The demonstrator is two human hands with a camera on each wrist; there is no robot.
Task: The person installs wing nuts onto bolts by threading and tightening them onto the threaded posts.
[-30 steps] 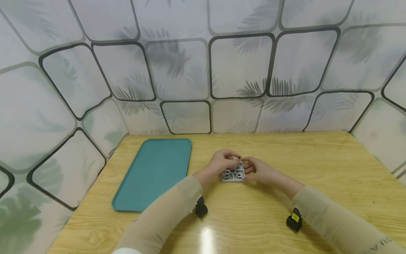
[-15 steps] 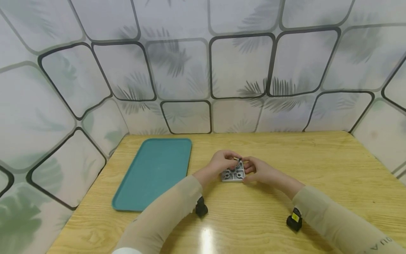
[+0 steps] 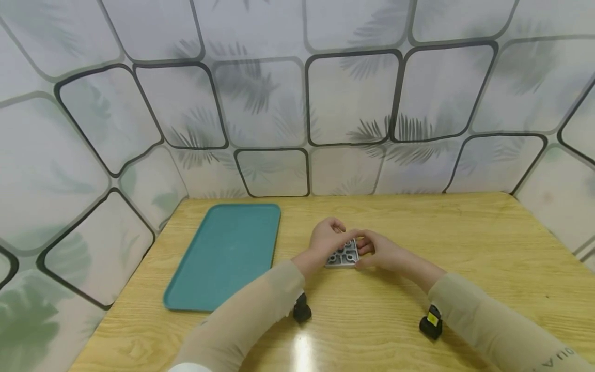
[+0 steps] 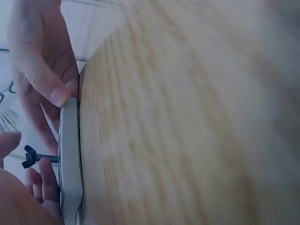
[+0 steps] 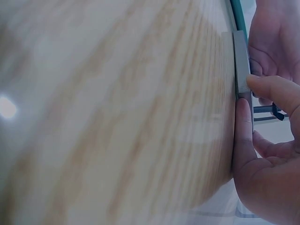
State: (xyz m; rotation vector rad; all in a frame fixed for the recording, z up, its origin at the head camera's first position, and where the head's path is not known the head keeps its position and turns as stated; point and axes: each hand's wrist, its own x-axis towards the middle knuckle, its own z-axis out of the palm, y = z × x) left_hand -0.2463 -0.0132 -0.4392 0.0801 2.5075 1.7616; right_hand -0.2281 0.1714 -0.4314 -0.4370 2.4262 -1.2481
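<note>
Left hand (image 3: 324, 238) shifted, fingers loose by wing screw (image 4: 39, 158) | right hand (image 3: 382, 251) pinches grey plate (image 3: 344, 258) (likely steadying it)

This looks like a small recording booth, with leaf-printed walls (image 3: 353, 98) enclosing a wood-grain table (image 3: 488, 243) on three sides and black wrist cameras (image 3: 431, 324) at both beige sleeves (image 3: 492, 316).
</note>
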